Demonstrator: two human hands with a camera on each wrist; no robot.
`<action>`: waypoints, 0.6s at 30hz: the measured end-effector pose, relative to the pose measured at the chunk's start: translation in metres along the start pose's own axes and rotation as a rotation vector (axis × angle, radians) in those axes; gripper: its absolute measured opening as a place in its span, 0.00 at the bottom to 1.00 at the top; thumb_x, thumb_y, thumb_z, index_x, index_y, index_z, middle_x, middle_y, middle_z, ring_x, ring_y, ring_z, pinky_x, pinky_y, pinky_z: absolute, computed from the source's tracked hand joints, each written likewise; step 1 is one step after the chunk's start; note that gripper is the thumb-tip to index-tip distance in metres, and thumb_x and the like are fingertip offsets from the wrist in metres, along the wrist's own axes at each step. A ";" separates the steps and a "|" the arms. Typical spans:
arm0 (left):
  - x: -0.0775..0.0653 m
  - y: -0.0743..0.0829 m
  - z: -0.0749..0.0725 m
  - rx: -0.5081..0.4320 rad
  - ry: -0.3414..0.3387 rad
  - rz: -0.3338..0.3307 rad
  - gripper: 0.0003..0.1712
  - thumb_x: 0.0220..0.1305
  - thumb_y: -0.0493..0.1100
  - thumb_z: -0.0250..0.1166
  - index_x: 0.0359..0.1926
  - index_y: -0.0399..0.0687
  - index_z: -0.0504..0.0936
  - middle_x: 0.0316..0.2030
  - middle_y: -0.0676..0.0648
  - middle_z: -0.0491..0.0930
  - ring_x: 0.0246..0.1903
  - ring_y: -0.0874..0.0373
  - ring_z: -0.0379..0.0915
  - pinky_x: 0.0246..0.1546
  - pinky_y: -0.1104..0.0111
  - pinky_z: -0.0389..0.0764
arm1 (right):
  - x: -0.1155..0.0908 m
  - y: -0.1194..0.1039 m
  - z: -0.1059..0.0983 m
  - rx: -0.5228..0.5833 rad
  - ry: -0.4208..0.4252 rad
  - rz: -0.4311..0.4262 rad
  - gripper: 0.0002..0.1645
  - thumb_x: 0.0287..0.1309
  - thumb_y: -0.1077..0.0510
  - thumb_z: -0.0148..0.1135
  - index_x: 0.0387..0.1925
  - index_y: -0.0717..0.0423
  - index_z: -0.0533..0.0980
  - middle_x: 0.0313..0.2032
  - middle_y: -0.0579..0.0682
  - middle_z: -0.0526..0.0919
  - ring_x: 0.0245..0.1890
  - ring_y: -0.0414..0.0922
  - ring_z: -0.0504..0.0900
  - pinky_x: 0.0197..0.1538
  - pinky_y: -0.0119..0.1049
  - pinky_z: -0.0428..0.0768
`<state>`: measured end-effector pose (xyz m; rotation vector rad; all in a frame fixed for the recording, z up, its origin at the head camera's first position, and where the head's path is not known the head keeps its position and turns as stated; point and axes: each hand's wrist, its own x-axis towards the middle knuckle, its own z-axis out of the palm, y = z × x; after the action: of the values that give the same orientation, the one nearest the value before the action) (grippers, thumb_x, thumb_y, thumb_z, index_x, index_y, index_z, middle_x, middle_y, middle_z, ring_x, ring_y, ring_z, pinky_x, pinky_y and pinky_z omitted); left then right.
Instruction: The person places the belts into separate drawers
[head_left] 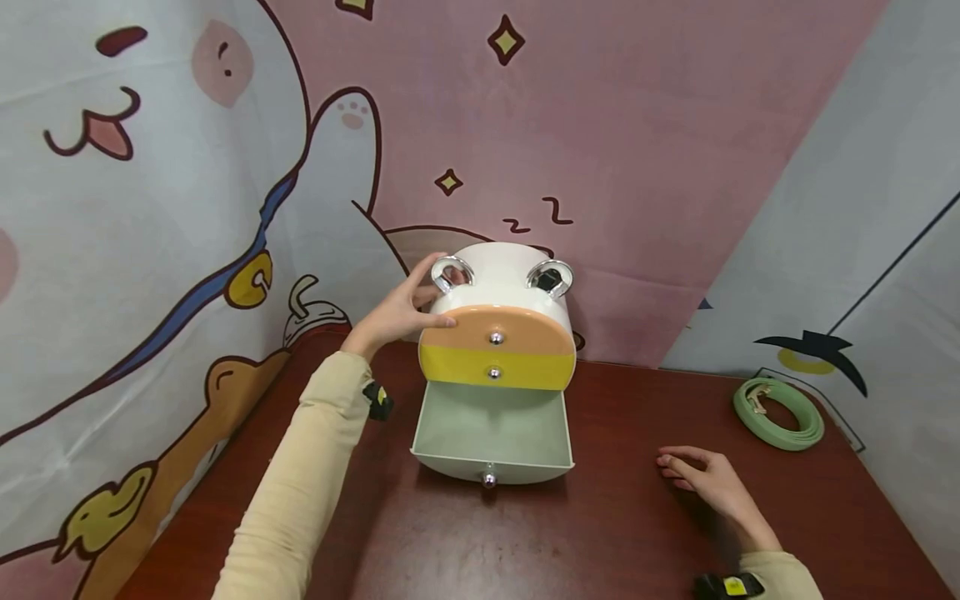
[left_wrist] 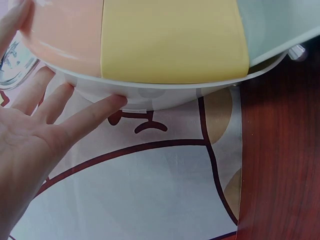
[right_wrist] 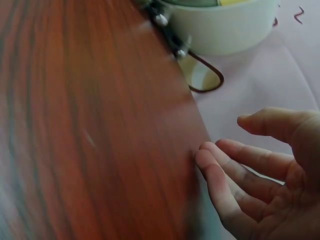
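Observation:
A small white drawer cabinet with two silver ring ears stands near the back of the table. Its orange top drawer and yellow middle drawer are closed. The pale green bottom drawer is pulled out, and nothing shows inside it. My left hand holds the cabinet's upper left side, thumb on the orange front. In the left wrist view, its spread fingers press the white side wall. My right hand hovers apart at the right, loosely bent and holding nothing.
A coiled green belt with a gold-coloured buckle lies at the table's right rear. A printed cloth with cartoon figures hangs close behind the cabinet. The reddish-brown table extends in front and to both sides.

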<state>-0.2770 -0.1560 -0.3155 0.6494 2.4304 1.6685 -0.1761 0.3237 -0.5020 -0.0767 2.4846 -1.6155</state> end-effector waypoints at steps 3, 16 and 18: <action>0.000 0.001 -0.001 0.004 0.002 -0.007 0.58 0.55 0.36 0.73 0.76 0.65 0.46 0.63 0.37 0.69 0.66 0.43 0.59 0.61 0.46 0.64 | -0.002 0.003 -0.011 -0.019 0.032 0.006 0.26 0.71 0.58 0.54 0.58 0.79 0.68 0.47 0.68 0.80 0.40 0.41 0.84 0.42 0.37 0.82; 0.001 0.001 -0.001 -0.003 0.001 0.001 0.58 0.55 0.34 0.73 0.76 0.61 0.46 0.61 0.36 0.71 0.65 0.43 0.60 0.61 0.46 0.63 | -0.008 0.010 -0.055 -0.214 0.193 0.144 0.38 0.70 0.43 0.51 0.63 0.72 0.66 0.55 0.67 0.75 0.45 0.44 0.80 0.43 0.40 0.79; 0.001 0.000 -0.001 -0.002 0.000 0.005 0.58 0.54 0.34 0.73 0.76 0.60 0.46 0.61 0.36 0.71 0.66 0.43 0.59 0.62 0.46 0.62 | -0.008 0.010 -0.057 -0.249 0.223 0.160 0.38 0.70 0.42 0.50 0.64 0.71 0.64 0.60 0.72 0.68 0.54 0.58 0.74 0.49 0.51 0.74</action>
<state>-0.2784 -0.1564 -0.3149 0.6559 2.4286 1.6734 -0.1778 0.3802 -0.4882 0.2783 2.7661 -1.3093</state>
